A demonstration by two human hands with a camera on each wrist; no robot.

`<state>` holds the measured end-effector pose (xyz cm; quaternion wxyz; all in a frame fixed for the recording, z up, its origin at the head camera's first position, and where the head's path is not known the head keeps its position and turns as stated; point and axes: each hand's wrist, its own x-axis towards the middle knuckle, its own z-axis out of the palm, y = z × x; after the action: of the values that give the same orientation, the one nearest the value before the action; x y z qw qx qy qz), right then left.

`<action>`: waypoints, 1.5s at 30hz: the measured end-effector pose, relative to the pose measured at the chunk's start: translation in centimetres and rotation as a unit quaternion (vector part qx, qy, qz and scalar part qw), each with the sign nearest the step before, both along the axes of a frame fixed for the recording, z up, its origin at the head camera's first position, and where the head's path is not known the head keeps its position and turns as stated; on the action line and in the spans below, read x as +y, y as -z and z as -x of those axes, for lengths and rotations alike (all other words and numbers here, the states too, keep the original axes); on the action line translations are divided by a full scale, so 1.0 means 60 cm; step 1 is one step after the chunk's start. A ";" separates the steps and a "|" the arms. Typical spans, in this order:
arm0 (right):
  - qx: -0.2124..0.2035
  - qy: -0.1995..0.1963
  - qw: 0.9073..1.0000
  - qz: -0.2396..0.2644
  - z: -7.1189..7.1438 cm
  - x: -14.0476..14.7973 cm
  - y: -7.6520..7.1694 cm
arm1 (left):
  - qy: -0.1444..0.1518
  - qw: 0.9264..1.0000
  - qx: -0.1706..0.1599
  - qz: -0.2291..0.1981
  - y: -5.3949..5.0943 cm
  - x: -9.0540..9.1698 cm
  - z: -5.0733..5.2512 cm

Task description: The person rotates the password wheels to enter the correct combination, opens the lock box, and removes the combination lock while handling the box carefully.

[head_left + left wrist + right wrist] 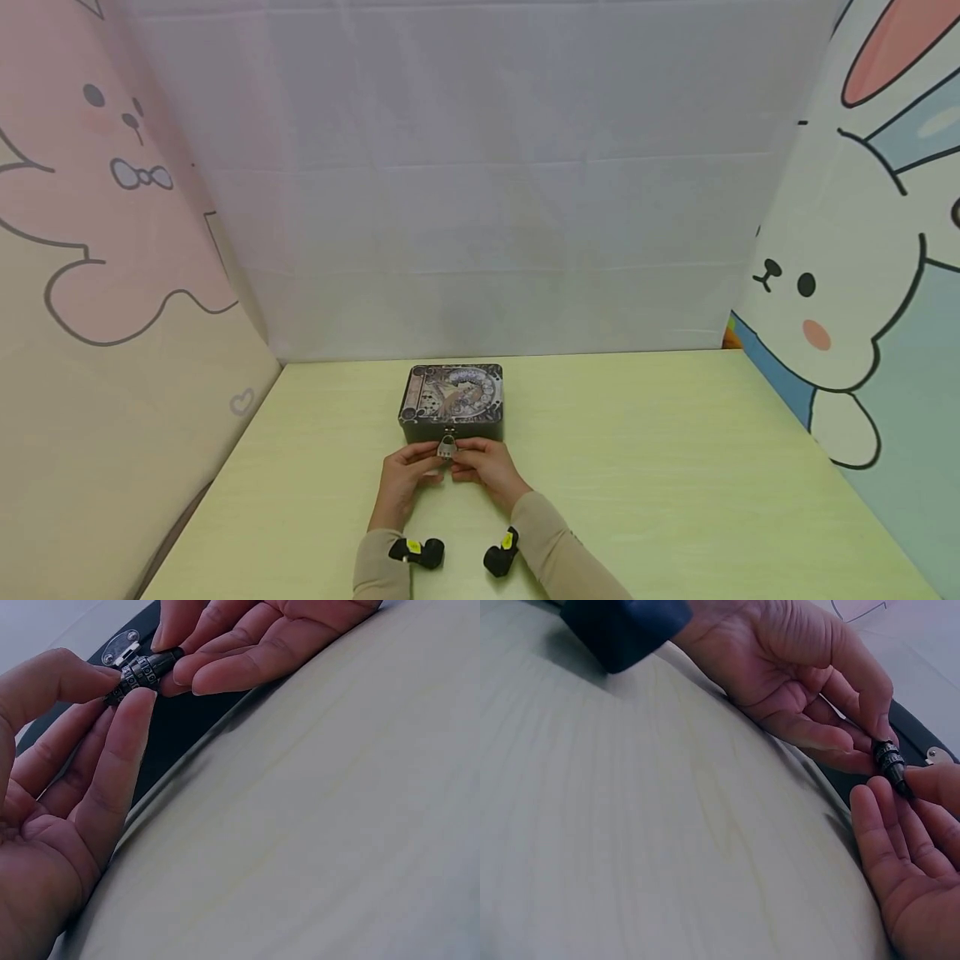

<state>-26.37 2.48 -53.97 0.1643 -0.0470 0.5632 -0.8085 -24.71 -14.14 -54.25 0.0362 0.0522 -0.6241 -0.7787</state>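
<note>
A dark tin box [452,398] with an ornate printed lid stands closed. At its front clasp hangs a small combination padlock [447,448], whose numbered dials [141,673] show in the left wrist view. The left hand [400,485] pinches the padlock between thumb and fingers on one side. From the other side the right hand [491,472] grips its end with thumb and forefinger, the other fingers loosely extended. In the right wrist view, the padlock [889,761] sits between the left hand [795,682] and the right hand [922,877], its dials partly covered.
The box rests on a pale yellow-green table [660,467], near a white cloth backdrop [487,183]. Printed cartoon panels stand at left [135,250] and right [847,292]. Black wrist cameras [427,552] [500,557] are strapped at both sleeves.
</note>
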 end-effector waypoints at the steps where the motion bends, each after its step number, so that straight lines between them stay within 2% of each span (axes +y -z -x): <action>1: 0.000 0.000 1.000 0.000 0.000 0.000 0.000 | 0.000 1.000 0.000 0.001 -0.001 0.000 0.000; 12: -0.005 0.000 1.000 -0.002 -0.001 0.000 0.002 | -0.013 1.000 -0.018 -0.001 0.002 -0.001 -0.001; 21: -0.002 -0.005 1.000 0.002 -0.003 0.001 0.005 | -0.010 1.000 -0.009 0.004 0.007 -0.002 -0.002; 30: 0.000 -0.005 1.000 0.000 -0.005 0.001 0.004 | -0.012 1.000 -0.023 0.005 0.002 -0.001 -0.003; 37: 0.000 -0.004 1.000 -0.003 -0.003 0.001 0.003 | -0.012 1.000 -0.021 0.009 -0.002 0.000 -0.004; 45: 0.004 -0.004 1.000 -0.005 -0.002 0.001 -0.001 | -0.014 0.999 -0.028 0.016 -0.002 -0.002 0.003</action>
<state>-26.26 2.56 -53.91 0.1653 -0.0520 0.5674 -0.8050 -24.92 -14.24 -54.10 0.0304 0.0826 -0.6367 -0.7661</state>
